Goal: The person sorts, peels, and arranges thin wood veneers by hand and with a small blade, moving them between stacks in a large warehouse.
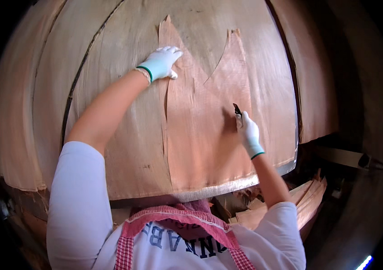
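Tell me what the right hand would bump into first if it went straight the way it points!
The dark cutter in the right hand leads, probably meeting the thin reddish sheet first, near its V-shaped notch. I can't tell how high above the sheet they are.

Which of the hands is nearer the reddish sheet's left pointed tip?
Left: the left hand lies just below the left pointed tip; the right hand, holding a cutter, is lower and farther right.

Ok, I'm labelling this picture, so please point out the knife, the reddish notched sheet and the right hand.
Knife (237, 109): head view, on its exposed dark front part.
Reddish notched sheet (202, 137): head view, mid-surface.
Right hand (248, 133): head view, gloved middle.
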A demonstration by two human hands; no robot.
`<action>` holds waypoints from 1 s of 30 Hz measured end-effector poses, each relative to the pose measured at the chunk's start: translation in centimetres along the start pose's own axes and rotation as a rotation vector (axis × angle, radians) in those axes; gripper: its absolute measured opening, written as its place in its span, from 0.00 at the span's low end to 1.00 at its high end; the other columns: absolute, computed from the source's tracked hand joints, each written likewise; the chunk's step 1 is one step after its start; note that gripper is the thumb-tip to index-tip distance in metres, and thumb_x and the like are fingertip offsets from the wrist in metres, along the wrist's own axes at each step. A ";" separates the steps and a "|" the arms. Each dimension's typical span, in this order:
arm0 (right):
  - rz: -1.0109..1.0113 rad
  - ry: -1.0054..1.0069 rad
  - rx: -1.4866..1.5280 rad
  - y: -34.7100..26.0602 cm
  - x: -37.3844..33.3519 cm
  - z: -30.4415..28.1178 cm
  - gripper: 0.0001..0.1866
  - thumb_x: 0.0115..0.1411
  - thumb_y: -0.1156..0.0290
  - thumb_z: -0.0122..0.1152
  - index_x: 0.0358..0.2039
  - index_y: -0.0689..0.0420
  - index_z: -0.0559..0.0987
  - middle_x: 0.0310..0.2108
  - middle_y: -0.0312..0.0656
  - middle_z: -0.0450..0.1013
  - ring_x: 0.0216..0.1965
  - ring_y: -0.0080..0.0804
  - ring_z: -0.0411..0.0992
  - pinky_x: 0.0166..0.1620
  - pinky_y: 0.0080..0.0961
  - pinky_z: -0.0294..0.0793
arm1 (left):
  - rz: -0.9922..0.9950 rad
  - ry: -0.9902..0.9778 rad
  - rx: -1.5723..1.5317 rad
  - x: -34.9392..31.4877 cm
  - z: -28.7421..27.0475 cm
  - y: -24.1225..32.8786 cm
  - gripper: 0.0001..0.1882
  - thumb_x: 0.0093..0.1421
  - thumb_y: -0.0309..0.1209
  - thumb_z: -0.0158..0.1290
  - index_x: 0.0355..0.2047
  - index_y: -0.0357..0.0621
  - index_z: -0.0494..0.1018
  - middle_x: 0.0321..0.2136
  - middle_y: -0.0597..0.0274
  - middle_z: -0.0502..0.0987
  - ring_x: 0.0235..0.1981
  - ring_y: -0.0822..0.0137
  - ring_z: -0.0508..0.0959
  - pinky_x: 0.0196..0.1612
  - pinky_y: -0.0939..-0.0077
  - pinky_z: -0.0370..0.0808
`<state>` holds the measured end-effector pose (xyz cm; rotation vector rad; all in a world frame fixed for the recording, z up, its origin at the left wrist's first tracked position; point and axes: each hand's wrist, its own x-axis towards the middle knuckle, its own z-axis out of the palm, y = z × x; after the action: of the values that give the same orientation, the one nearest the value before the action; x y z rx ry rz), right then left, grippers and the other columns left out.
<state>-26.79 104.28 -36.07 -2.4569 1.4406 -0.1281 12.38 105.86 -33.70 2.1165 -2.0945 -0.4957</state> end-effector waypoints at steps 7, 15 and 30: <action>0.146 -0.030 -0.011 -1.9 -0.2 -0.4 0.15 0.67 0.55 0.44 0.34 0.55 0.66 0.28 0.52 0.75 0.30 0.58 0.73 0.31 0.52 0.70 | 0.407 0.505 0.247 4.4 5.7 13.0 0.16 0.56 0.28 0.47 0.46 0.47 0.72 0.52 0.59 0.71 0.57 0.60 0.68 0.62 0.66 0.61; 0.290 -0.159 -0.105 -3.4 0.7 -1.1 0.17 0.67 0.55 0.41 0.35 0.57 0.67 0.27 0.55 0.76 0.31 0.57 0.76 0.34 0.51 0.73 | 0.261 0.561 -0.016 8.6 8.8 10.4 0.14 0.56 0.32 0.53 0.44 0.49 0.71 0.47 0.61 0.74 0.52 0.59 0.71 0.59 0.65 0.65; 0.531 -0.193 0.048 -13.1 9.4 1.6 0.17 0.64 0.64 0.43 0.40 0.65 0.73 0.40 0.60 0.76 0.44 0.54 0.76 0.48 0.43 0.75 | 0.258 0.642 -0.070 9.6 10.6 9.1 0.17 0.61 0.37 0.47 0.49 0.48 0.73 0.52 0.60 0.73 0.55 0.61 0.70 0.61 0.66 0.63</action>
<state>-10.73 102.49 -34.42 -1.9057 1.9057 0.1780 0.32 97.60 -42.20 1.6286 -1.8784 0.1312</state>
